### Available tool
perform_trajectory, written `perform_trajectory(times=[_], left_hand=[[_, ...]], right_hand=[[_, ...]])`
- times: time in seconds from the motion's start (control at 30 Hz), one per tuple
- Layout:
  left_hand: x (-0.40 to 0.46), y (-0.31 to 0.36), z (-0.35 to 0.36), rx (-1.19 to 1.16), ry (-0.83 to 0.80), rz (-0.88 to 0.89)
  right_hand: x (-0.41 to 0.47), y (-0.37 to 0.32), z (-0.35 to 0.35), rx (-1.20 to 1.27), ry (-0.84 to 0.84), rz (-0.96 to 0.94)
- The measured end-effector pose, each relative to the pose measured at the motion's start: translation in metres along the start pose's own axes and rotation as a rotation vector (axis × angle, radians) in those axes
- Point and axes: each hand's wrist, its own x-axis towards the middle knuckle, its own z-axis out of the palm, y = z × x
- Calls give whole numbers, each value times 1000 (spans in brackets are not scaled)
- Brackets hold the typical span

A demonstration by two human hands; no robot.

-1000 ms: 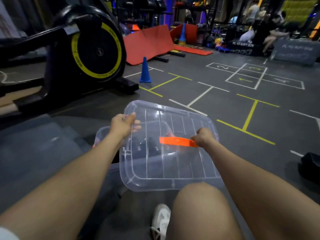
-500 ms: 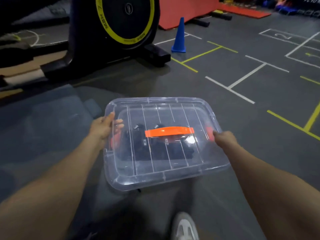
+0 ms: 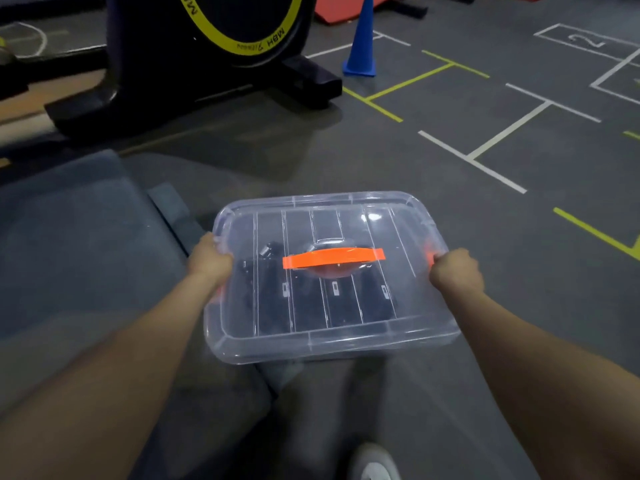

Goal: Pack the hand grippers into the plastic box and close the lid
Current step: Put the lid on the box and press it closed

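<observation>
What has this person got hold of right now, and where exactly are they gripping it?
A clear plastic box with its ribbed clear lid on. The left hand grips its left end, the right hand its right end at the orange side latch.

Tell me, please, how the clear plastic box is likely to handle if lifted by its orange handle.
The plastic box probably weighs noticeably: dark hand grippers cover its floor. They look loose, so may slide. The thin lid likely flexes.
</observation>
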Motion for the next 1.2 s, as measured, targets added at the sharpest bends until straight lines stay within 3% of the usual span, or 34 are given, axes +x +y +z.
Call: perform_trajectory(times=[0.17,0.47,0.57,0.63,0.87,1.03,1.2], left_hand=[[8,-4,13,136,5,92],[22,-13,24,297,-39,61],[18,-4,29,239,85,2],[-1,15,41,275,127,55],[-112,86,113,450,-319,655],[-120,83,127,637,-520,629],[-121,88,127,679,-549,614]], right_hand=[[-5,5,4,-11,-2,30],[-14,13,0,68,-27,2],[-14,16,-6,111,-72,-11],[-13,18,-8,134,-113,-27],[-1,25,-16,259,-292,66],[8,37,-13,458,-409,68],[11,36,-9,485,-314,21]])
